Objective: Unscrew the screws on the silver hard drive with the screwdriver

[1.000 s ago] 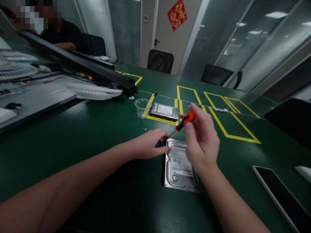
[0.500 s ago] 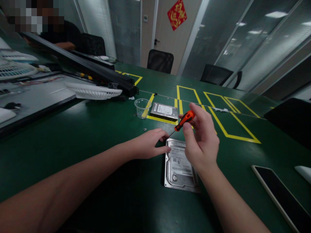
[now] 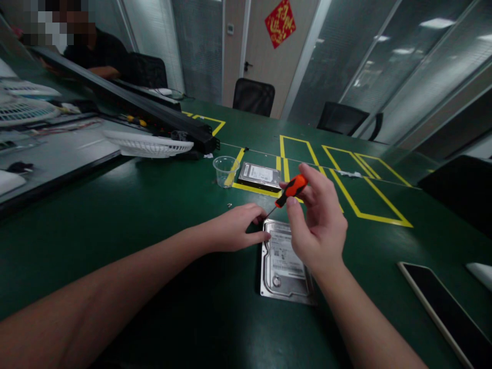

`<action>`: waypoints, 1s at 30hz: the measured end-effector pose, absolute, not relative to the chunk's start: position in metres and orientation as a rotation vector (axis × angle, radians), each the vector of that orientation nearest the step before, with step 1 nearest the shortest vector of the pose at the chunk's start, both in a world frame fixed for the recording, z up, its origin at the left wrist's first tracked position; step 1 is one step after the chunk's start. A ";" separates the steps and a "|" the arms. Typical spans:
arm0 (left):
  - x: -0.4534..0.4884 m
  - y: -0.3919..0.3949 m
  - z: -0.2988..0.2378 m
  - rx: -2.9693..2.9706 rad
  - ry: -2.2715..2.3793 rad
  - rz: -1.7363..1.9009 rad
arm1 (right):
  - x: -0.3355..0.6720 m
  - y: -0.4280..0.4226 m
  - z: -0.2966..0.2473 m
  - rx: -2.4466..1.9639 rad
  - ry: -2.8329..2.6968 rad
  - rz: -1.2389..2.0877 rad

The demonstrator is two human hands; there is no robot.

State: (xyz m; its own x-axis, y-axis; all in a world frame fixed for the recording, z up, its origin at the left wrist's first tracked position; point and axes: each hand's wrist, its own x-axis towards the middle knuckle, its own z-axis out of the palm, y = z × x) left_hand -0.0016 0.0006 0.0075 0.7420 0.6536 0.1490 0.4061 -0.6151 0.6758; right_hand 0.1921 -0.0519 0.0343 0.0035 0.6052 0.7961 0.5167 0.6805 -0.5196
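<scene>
A silver hard drive [image 3: 282,266] lies flat on the green table [image 3: 154,215] in front of me. My left hand [image 3: 236,228] rests at its far left corner, thumb and fingers pinching the edge of the drive. My right hand [image 3: 319,220] hovers over the drive's far end, fingers closed round a small screwdriver [image 3: 290,189] with an orange and black handle. The thin shaft slants down and left towards the drive's far left corner, close to my left fingers.
A second hard drive [image 3: 260,176] and a clear plastic cup [image 3: 225,170] sit further back by yellow tape lines. White fan grilles [image 3: 148,143] and a long black bar lie at the left. A phone [image 3: 446,307] lies at right. Another person sits far left.
My right hand's fingers have shifted slightly on the screwdriver handle, as if turning it. My left hand and the drive have stayed put.
</scene>
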 end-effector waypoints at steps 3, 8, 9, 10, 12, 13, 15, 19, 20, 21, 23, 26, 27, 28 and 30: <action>-0.001 0.001 0.007 2.310 0.791 0.516 | 0.193 -0.051 0.034 -0.918 -1.642 0.064; -0.002 0.001 0.006 2.310 0.803 0.507 | 0.194 -0.049 0.035 -0.970 -1.620 -0.075; -0.002 0.001 0.006 2.310 0.802 0.508 | 0.194 -0.049 0.035 -0.974 -1.619 -0.089; -0.003 0.001 0.006 2.312 0.801 0.509 | 0.194 -0.049 0.035 -0.977 -1.620 -0.093; -0.002 0.001 0.006 2.314 0.800 0.508 | 0.194 -0.050 0.035 -0.973 -1.622 -0.068; -0.002 0.001 0.006 2.314 0.799 0.507 | 0.193 -0.050 0.035 -0.965 -1.622 -0.042; -0.002 0.001 0.007 2.309 0.795 0.506 | 0.193 -0.051 0.034 -0.947 -1.621 0.026; -0.001 0.001 0.006 2.300 0.791 0.515 | 0.193 -0.050 0.032 -0.928 -1.620 0.087; -0.001 0.001 0.006 2.301 0.790 0.515 | 0.193 -0.050 0.031 -0.926 -1.618 0.083; -0.001 0.001 0.006 2.301 0.788 0.514 | 0.193 -0.049 0.031 -0.924 -1.615 0.078; -0.002 0.001 0.006 2.301 0.785 0.514 | 0.194 -0.048 0.030 -0.915 -1.614 0.067; -0.002 0.001 0.005 2.297 0.785 0.515 | 0.194 -0.048 0.031 -0.896 -1.625 0.062; -0.002 0.001 0.005 2.296 0.787 0.514 | 0.194 -0.049 0.031 -0.893 -1.631 0.067; -0.002 0.001 0.005 2.295 0.790 0.513 | 0.194 -0.049 0.031 -0.896 -1.636 0.075; -0.002 0.002 0.005 2.294 0.789 0.515 | 0.195 -0.050 0.032 -0.909 -1.644 0.083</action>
